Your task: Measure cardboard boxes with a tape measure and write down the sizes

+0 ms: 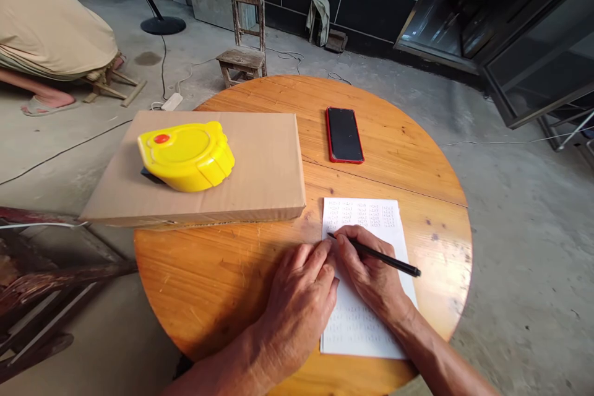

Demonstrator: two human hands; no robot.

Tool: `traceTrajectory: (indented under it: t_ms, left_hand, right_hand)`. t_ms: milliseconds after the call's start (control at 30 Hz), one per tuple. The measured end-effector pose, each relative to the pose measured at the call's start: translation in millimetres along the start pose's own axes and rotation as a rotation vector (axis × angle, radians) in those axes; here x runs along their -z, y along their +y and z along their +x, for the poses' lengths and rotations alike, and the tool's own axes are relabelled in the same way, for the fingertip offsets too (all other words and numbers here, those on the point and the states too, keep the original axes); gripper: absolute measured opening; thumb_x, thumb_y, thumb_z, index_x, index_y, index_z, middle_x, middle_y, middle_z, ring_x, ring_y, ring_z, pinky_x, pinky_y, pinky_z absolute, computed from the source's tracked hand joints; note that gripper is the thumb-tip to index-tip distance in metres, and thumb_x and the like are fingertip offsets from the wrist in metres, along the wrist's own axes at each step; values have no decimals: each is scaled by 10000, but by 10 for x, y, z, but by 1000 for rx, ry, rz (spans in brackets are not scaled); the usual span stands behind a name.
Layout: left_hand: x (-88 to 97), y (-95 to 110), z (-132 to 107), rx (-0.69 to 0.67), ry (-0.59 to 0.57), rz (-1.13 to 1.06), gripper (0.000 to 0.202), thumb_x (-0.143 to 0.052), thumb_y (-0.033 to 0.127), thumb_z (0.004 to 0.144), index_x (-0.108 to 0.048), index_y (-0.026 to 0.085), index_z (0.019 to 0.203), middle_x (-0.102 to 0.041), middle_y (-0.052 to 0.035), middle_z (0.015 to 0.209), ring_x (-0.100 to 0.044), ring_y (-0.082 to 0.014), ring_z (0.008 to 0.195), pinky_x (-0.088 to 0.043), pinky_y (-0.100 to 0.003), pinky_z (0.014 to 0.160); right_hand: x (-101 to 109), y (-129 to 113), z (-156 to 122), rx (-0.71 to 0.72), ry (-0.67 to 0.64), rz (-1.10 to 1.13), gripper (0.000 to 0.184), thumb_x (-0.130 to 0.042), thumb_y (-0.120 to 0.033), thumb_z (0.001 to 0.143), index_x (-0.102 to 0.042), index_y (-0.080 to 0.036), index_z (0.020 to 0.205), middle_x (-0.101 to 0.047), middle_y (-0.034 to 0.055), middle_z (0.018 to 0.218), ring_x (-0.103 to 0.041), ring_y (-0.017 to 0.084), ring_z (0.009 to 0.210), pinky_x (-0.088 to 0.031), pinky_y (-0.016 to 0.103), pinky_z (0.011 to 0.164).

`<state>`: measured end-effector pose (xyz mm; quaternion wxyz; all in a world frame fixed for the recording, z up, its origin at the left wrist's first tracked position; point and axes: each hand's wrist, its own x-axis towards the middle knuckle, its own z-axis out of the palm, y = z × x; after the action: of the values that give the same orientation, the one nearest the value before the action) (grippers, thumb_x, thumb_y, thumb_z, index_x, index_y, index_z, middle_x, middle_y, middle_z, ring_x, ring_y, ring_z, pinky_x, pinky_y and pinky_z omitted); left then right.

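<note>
My right hand (374, 278) grips a black pen (390, 258) between thumb and fingers. The pen slants, with its tip at the left part of a white sheet of paper (355, 318) and its back end pointing right. Rows of small handwritten marks fill the top of the sheet, and more rows show near its bottom. Beside it, my left hand (299, 300) lies palm down across the sheet's left edge and the table, fingers resting flat and holding nothing. The two hands are close together, and they cover the middle of the paper.
The round wooden table (208, 278) carries a cardboard box (264, 161) with a yellow tape-measure-shaped case (190, 154) on top. Beyond the paper lies a red-cased phone (344, 135). A small wooden chair (244, 55) stands behind. At far left, a person's foot (49, 102) shows.
</note>
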<state>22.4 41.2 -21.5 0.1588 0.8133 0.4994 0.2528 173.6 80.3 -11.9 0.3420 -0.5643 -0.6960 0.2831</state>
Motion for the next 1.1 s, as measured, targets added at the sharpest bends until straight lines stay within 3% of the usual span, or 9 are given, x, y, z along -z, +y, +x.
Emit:
traceTrajectory:
  t_ms: [200,433,1100]
  left_hand:
    - [3,0,-6,4,1,-8,261,-562,102,877,-633,152,1123,-630,-65,1296,-576,-271,1035,-527,-457,890]
    - [-2,-1,-7,0,19,0,211,-558,120,888,-648,164,1073,-637,-78,1272,-577,-269,1043,-536,-459,865]
    - [16,-6,8,11,-12,-26,237,-558,117,885,-642,150,1104,-623,-84,1301,-564,-269,1052,-532,-464,896]
  right_hand:
    - [6,4,-3,-16,5,14,167,-520,-262,943,-639,-196,845,-618,-4,676,-510,111,544,-410,241,505]
    - [3,51,-42,-54,95,53,156,-551,-285,930,-661,-210,849,-635,-10,682,-555,126,578,-456,249,559]
    - [-10,-2,-27,-20,54,-2,149,-531,-244,935,-640,-193,847,-603,-19,673,-488,101,544,-395,238,526]
